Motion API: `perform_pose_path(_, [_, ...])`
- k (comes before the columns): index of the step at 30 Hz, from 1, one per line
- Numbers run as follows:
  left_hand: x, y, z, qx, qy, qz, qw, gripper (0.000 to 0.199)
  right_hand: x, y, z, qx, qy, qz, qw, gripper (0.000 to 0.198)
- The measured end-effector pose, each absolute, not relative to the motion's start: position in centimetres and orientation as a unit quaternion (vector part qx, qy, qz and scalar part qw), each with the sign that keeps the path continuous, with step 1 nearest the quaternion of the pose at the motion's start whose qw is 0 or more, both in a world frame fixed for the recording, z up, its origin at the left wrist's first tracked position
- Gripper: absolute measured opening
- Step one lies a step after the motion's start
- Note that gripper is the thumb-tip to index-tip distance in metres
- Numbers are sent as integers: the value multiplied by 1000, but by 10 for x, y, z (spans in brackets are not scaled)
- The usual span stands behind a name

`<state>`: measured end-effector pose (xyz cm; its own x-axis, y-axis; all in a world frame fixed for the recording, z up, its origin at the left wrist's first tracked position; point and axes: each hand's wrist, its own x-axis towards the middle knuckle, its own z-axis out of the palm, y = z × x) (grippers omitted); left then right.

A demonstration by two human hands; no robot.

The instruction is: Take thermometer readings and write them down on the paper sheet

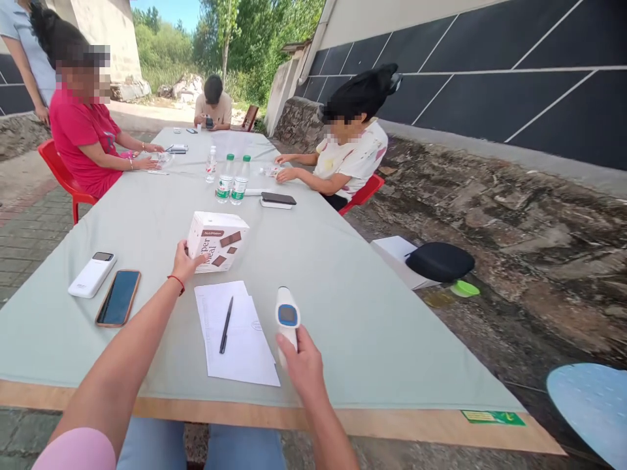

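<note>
My left hand [187, 263] grips the near left corner of a white and brown box [221, 243] printed with chocolate pieces; the box stands upright on the table. In my right hand [302, 365] is a white infrared thermometer [287, 318], its small blue-rimmed screen facing up and its nose pointing away from me. Between my hands lie sheets of white paper [245, 359], with a black pen [226, 325] on top. To the left of my left forearm are a phone [118, 298] with an orange edge and a white power bank [93, 274].
Water bottles with green caps [239, 183] stand beyond the box, near a dark phone on a white block [278, 200]. People sit along both sides and at the far end of the cloth-covered table [392, 339]. A black bag [439, 262] lies on the ground at right.
</note>
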<state>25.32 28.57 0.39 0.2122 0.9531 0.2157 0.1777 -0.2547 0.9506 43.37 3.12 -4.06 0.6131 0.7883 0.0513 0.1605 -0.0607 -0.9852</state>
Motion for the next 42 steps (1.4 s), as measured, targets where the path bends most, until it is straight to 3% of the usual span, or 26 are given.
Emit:
perform_pose_path(3, [220,245,13,565,430,487,509,73,395,23,-19,-523,-359,394,665,32])
perform_pose_path(8, [178,169,0,447,450,524,568,66,341,26,5,-445,-369,472,666,33])
perform_pose_path(17, [170,132,-27,554,471,484,486,66,318,48,10,-510,-395,427,634,33])
perform_pose_path(28, [168,135,-39,560,483,483,469,70,324,59,-2,-590,-393,398,581,41])
perform_pose_path(42, [169,137,-34,564,473,477,481,68,325,58,7,-601,-411,384,567,35])
